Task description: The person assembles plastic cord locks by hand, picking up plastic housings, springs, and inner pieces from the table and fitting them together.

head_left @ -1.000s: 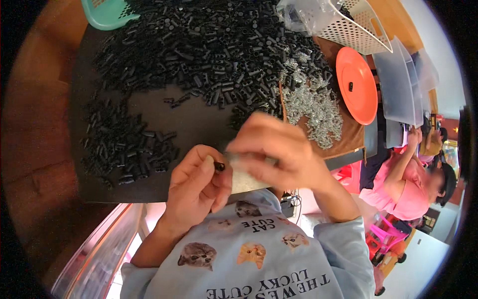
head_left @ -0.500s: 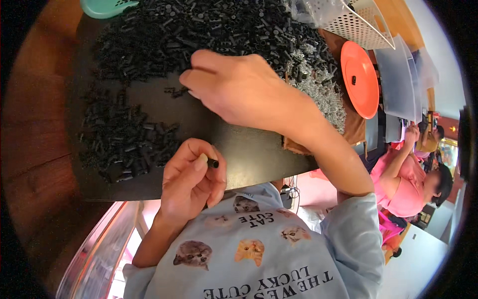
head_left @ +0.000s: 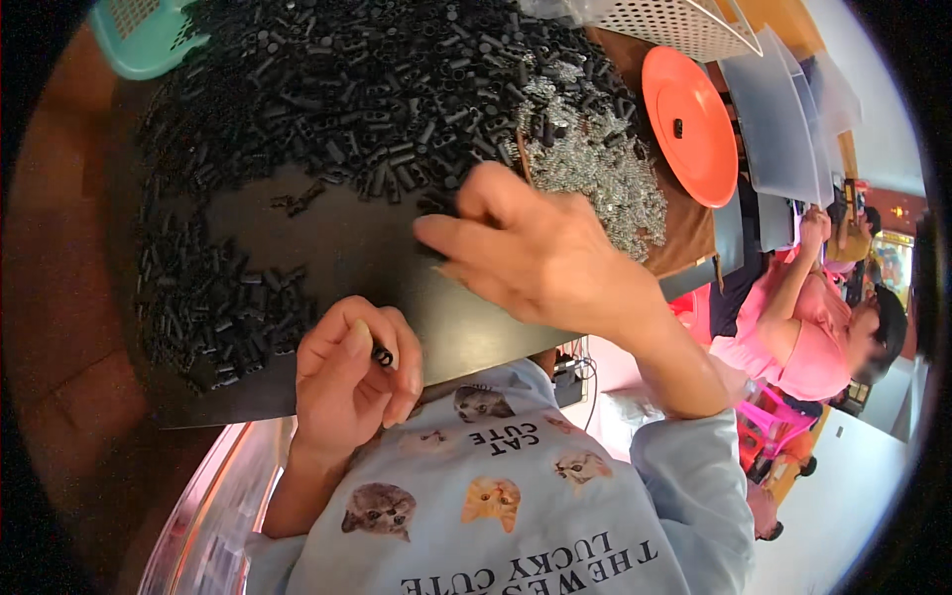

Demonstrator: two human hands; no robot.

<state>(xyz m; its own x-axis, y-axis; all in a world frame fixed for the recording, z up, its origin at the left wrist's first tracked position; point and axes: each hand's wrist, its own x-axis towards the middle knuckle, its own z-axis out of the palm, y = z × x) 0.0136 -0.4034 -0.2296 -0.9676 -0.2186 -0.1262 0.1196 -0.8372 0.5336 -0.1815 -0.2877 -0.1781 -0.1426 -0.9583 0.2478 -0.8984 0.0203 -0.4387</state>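
My left hand [head_left: 347, 382] is closed in a pinch near the table's front edge. Between thumb and fingers it grips a small black tube [head_left: 382, 354], its end pointing up and right. My right hand [head_left: 540, 253] hovers over the table at the near edge of a big heap of black plastic parts [head_left: 377, 104]. Its fingers are bent and drawn together, with dark pieces right by the fingertips. Whether one of them is held cannot be made out. A smaller pile of black parts [head_left: 223, 307] lies left of my left hand.
Clear or silvery small parts [head_left: 595, 174] are heaped on brown cloth [head_left: 684, 243]. An orange plate [head_left: 689, 129] bears one black piece. Around the edges are a green basket [head_left: 139, 45], a white perforated basket [head_left: 674, 25] and a clear bin [head_left: 778, 129]. A person in pink [head_left: 793, 327] sits at right.
My right hand has moved right, from beside the few loose pieces to the heap's near edge. The left hand keeps its tube, whose end earlier showed a round opening. The whole view has shifted a little.
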